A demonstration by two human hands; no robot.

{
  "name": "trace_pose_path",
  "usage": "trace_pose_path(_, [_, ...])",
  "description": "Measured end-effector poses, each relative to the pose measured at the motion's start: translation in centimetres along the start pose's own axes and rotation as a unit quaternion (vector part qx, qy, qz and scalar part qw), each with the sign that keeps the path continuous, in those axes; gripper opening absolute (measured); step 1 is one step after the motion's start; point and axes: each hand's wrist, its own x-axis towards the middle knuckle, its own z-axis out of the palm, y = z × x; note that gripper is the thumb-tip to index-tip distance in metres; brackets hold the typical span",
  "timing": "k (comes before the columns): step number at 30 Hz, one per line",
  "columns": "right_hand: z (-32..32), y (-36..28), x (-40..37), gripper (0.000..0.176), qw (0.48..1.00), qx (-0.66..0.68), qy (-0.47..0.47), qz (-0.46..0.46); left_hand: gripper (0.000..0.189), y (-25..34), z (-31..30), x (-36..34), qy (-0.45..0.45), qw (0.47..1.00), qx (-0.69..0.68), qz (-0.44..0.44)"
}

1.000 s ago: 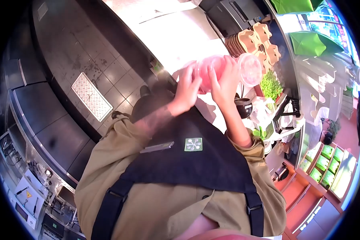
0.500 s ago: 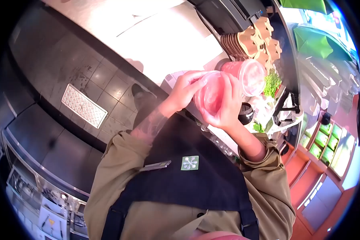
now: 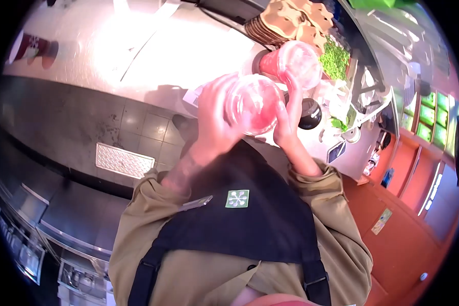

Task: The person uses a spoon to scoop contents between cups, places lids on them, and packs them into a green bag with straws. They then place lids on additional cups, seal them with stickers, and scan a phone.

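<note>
1. The left hand (image 3: 214, 120) curls around one side of the pink cup (image 3: 253, 104), with its fingers closed on the wall.
2. The right hand (image 3: 289, 115) grips the opposite side of the pink cup, fingers bent along the rim.
3. The pink cup is held tilted in the air between both hands, with its clear lid facing the camera.
4. Just beyond the pink cup, a second cup (image 3: 290, 61) of red drink stands on the counter (image 3: 153, 56).
5. Farther behind the pink cup lie stacked cardboard trays (image 3: 290, 18) and greens (image 3: 334, 58).
6. A black pot (image 3: 309, 115) sits just to the right of the pink cup.
</note>
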Motion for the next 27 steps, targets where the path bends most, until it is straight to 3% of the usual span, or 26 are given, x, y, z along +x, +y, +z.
trace_pose_path(2, [0.7, -0.6, -0.7, 0.063, 0.998, 0.047, 0.037, 0.024, 0.08, 2.9, 0.0, 0.6, -0.039, 0.997, 0.044, 0.049])
trace_pose_path(4, [1.2, -0.6, -1.5, 0.062, 0.997, 0.051, 0.036, 0.043, 0.085, 2.4, 1.2, 0.5, -0.052, 0.994, 0.084, 0.054])
trace_pose_path(6, [1.9, 0.7, -1.9, 0.064, 0.994, 0.071, 0.075, 0.037, 0.084, 1.0, 1.9, 0.3, -0.049, 0.992, 0.087, 0.082])
trace_pose_path(11, [1.3, 0.4, -0.6, 0.073, 0.999, -0.007, 0.041, -0.01, 0.083, -1.2, 3.3, 0.9, -0.012, 0.99, 0.089, 0.105])
trace_pose_path(15, [1.7, 0.5, -1.3, 0.08, 0.999, -0.022, 0.047, 0.012, 0.083, -1.0, 2.4, 1.9, -0.066, 0.987, 0.084, 0.122])
trace_pose_path(16, [1.9, 0.4, -1.7, 0.073, 0.996, 0.038, 0.073, 0.032, 0.083, -1.2, 1.9, 2.5, -0.089, 0.982, 0.091, 0.137])
trace_pose_path(17, [2.7, 0.1, -2.0, 0.063, 0.966, 0.188, 0.132, 0.119, 0.087, -1.4, 1.4, 3.2, -0.136, 0.975, 0.108, 0.138])
trace_pose_path(19, [3.1, -0.5, -2.7, 0.04, 0.833, 0.416, 0.245, 0.27, 0.088, -0.7, 0.3, 4.8, -0.213, 0.956, 0.141, 0.145])
trace_pose_path(22, [2.0, 0.4, -3.9, 0.033, 0.843, 0.383, 0.155, 0.344, 0.098, 2.6, 0.5, 5.6, -0.265, 0.912, 0.267, 0.163])
trace_pose_path(24, [1.1, 1.8, -4.2, 0.026, 0.847, 0.413, 0.147, 0.302, 0.095, 4.7, 1.6, 4.5, -0.282, 0.92, 0.249, 0.107])
trace_pose_path(27, [-0.1, 2.8, -4.5, 0.026, 0.849, 0.412, 0.09, 0.32, 0.091, 3.7, 3.3, 2.9, -0.233, 0.926, 0.283, 0.094])
